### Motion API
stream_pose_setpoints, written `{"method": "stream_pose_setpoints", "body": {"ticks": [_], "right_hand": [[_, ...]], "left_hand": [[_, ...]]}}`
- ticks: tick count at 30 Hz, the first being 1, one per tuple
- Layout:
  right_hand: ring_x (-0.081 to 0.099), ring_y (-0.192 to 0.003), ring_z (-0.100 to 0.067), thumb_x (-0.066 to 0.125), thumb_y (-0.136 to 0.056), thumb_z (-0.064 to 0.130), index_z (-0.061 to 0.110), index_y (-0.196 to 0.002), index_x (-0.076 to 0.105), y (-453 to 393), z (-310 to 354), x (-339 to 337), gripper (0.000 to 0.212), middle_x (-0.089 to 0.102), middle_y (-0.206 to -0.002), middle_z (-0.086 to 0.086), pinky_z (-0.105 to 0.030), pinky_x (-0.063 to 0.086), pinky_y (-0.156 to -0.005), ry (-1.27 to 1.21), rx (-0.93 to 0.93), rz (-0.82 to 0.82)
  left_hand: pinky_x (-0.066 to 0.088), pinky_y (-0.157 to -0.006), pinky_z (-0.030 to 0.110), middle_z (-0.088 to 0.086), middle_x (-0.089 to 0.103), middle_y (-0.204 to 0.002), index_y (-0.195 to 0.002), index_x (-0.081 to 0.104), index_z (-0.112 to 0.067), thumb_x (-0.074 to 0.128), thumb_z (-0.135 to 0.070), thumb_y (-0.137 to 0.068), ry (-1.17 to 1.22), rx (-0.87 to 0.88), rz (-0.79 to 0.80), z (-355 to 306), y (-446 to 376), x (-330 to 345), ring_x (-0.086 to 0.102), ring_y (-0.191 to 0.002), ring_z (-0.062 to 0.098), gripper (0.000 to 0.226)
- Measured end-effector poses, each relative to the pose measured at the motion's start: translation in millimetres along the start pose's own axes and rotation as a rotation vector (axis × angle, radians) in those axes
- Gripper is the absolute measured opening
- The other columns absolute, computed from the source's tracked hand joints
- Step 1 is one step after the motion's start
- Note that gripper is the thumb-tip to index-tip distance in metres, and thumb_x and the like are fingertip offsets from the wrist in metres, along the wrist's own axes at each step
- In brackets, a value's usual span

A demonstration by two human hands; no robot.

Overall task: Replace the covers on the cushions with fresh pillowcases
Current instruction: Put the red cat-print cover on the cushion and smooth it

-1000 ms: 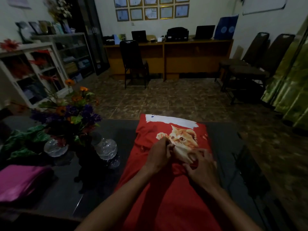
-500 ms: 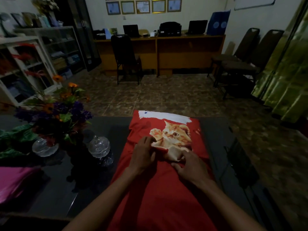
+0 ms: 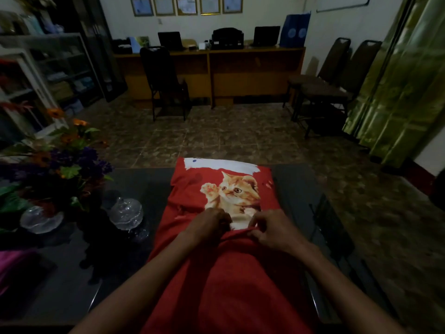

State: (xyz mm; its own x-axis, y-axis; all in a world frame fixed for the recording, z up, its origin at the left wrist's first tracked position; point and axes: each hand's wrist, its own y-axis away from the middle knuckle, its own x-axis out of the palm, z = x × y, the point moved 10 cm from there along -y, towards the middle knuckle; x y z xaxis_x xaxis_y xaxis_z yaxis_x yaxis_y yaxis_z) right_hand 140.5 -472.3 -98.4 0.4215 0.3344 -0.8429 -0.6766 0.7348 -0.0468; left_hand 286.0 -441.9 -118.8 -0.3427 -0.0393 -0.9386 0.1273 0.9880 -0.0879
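Both hands, left hand (image 3: 209, 224) and right hand (image 3: 272, 229), pinch a fold of the red pillowcase (image 3: 224, 273) on the dark counter (image 3: 134, 256). Left of them stand 2 glass vases (image 3: 126, 213) under flowers (image 3: 67, 160); beyond, the kitten print (image 3: 232, 192).

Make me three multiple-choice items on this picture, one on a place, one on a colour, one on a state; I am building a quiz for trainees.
1. Where do the flowers stand?
A. left of the cushion
B. right of the cushion
C. on the cushion

2. What colour is the cover on the cushion?
A. green
B. red
C. white

3. What are the hands doing?
A. both lie flat
B. both pinch the cover
C. one lifts a bowl

Answers:
1 A, they show at the left on the table.
2 B, red cloth round the cat print.
3 B, the left hand and right hand bunch a fold.
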Motion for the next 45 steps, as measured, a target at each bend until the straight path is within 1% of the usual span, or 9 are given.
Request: {"method": "stream_pose_setpoints", "body": {"ticks": [6,11,14,20,24,30,36,40,45], "right_hand": [[0.054,-0.088,-0.004,0.065,-0.092,0.018,0.029,-0.090,0.062,-17.8,13.7,-12.9,0.012,0.062,-0.098,0.011,-0.021,0.039,-0.072,-0.092,-0.050,-0.191],[0.062,-0.101,-0.019,0.050,-0.104,0.031,0.033,-0.106,0.053,-25.3,-1.8,26.5,0.005,0.062,-0.104,0.008,-0.030,0.041,-0.076,-0.124,0.005,-0.047],[0.065,-0.101,-0.027,0.048,-0.104,0.037,0.026,-0.109,0.052,-30.9,-11.8,32.5,0.013,0.069,-0.113,-0.005,-0.036,0.046,-0.076,-0.072,0.066,-0.070],[0.063,-0.094,-0.028,0.047,-0.104,0.040,0.029,-0.097,0.046,-51.0,-8.8,34.6,0.014,0.069,-0.104,-0.007,-0.034,0.035,-0.068,0.085,0.069,-0.113],[0.062,-0.090,-0.018,0.050,-0.100,0.051,0.031,-0.095,0.052,-57.7,-1.5,43.1,0.020,0.069,-0.102,0.002,-0.032,0.038,-0.069,0.115,0.075,-0.053],[0.055,-0.102,-0.009,0.058,-0.080,0.074,0.035,-0.116,0.066,-69.3,49.0,74.4,0.054,0.058,-0.107,0.012,-0.031,0.048,-0.089,0.065,-0.128,0.014],[0.052,-0.104,-0.016,0.051,-0.089,0.068,0.031,-0.103,0.068,-79.2,80.0,118.3,0.043,0.056,-0.109,0.009,-0.040,0.042,-0.091,0.287,-0.169,0.063],[0.053,-0.101,-0.018,0.055,-0.093,0.057,0.029,-0.091,0.065,-79.2,79.3,120.2,0.030,0.057,-0.101,0.011,-0.040,0.040,-0.088,0.243,-0.121,0.037],[0.057,-0.087,-0.006,0.065,-0.085,0.061,0.034,-0.089,0.071,-65.2,70.4,96.0,0.029,0.057,-0.091,0.014,-0.035,0.049,-0.080,0.035,-0.076,-0.027]], "left_hand": [[0.045,-0.068,0.032,0.006,0.068,-0.084,-0.080,0.062,-0.020,0.046,-0.027,-0.095,0.107,-0.092,0.455,13.1,16.8,7.0,0.057,-0.071,0.013,0.023],[0.047,-0.079,0.026,-0.009,0.061,-0.105,-0.112,0.062,-0.031,0.039,-0.068,-0.097,0.285,-0.141,0.049,28.2,32.8,-18.8,0.057,-0.089,0.001,0.046],[0.042,-0.087,0.025,-0.009,0.052,-0.114,-0.124,0.057,-0.026,0.048,-0.075,-0.088,0.133,-0.156,0.077,48.7,49.2,-0.9,0.052,-0.101,0.006,0.062],[0.032,-0.061,0.030,0.009,0.067,-0.075,-0.078,0.058,-0.015,0.059,-0.043,-0.095,0.069,-0.155,-0.179,77.9,58.9,-6.0,0.063,-0.068,0.026,0.033],[0.033,-0.055,0.028,-0.006,0.056,-0.065,-0.072,0.050,-0.017,0.058,-0.057,-0.092,0.154,-0.130,-0.155,89.1,61.8,-16.9,0.051,-0.057,0.006,0.046],[0.045,-0.097,0.028,-0.009,0.063,-0.126,-0.117,0.064,-0.026,0.047,-0.068,-0.090,0.131,-0.242,-0.180,131.1,104.1,-10.5,0.059,-0.112,0.009,0.053],[0.050,-0.072,0.042,0.004,0.071,-0.088,-0.095,0.059,-0.019,0.056,-0.046,-0.093,0.190,-0.345,-0.328,149.1,112.3,-4.9,0.067,-0.083,0.028,0.027],[0.045,-0.074,0.044,0.013,0.073,-0.095,-0.104,0.065,-0.017,0.060,-0.033,-0.096,0.095,-0.332,-0.336,149.1,115.6,-11.9,0.064,-0.090,0.040,0.019],[0.049,-0.066,0.037,-0.009,0.066,-0.077,-0.087,0.057,-0.026,0.045,-0.066,-0.091,0.218,-0.315,-0.259,153.4,129.3,-11.8,0.062,-0.069,0.011,0.042]]}}
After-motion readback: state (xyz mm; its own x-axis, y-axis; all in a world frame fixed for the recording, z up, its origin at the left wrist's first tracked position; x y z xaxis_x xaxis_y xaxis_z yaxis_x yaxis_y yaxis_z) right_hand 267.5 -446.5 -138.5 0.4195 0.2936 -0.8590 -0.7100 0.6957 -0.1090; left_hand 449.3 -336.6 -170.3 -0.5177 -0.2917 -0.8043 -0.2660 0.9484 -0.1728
